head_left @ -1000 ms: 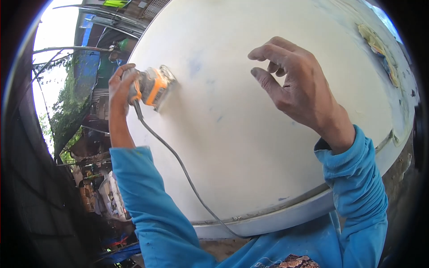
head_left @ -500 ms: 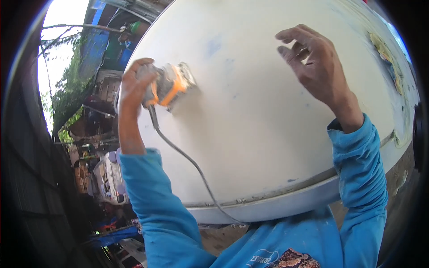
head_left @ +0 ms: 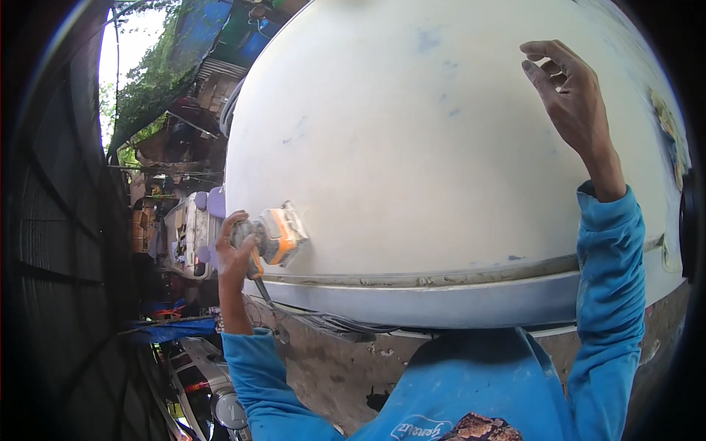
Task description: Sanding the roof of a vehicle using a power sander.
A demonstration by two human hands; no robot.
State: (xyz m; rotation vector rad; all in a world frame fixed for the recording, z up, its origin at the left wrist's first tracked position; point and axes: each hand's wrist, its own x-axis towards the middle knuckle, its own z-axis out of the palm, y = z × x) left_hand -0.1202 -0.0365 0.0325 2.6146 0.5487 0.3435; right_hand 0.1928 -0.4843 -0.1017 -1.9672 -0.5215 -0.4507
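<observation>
My left hand [head_left: 234, 253] is closed round the body of a grey and orange power sander [head_left: 281, 234]. The sander's flat pad rests on its side of a broad, curved white panel [head_left: 397, 176], which looks like a vehicle roof, near the left front corner. A dark cord [head_left: 265, 292] runs down from the tool past the panel's edge. Over at the right, my right hand [head_left: 577, 95] hovers above the panel with nothing in it, fingers loosely bent and thumb apart. Small bluish patches [head_left: 429, 40] show through the white surface.
A grooved seam [head_left: 426, 280] runs along the panel's near edge, above a pale side strip [head_left: 441, 303]. Masking material [head_left: 668, 128] clings at the far right. Left of the panel are parked vehicles [head_left: 213, 389] and clutter. Concrete floor [head_left: 323, 375] lies below.
My left hand has brought the sander toward me, from farther up the panel to near its front seam. The view has shifted too; my right hand stays raised and bent.
</observation>
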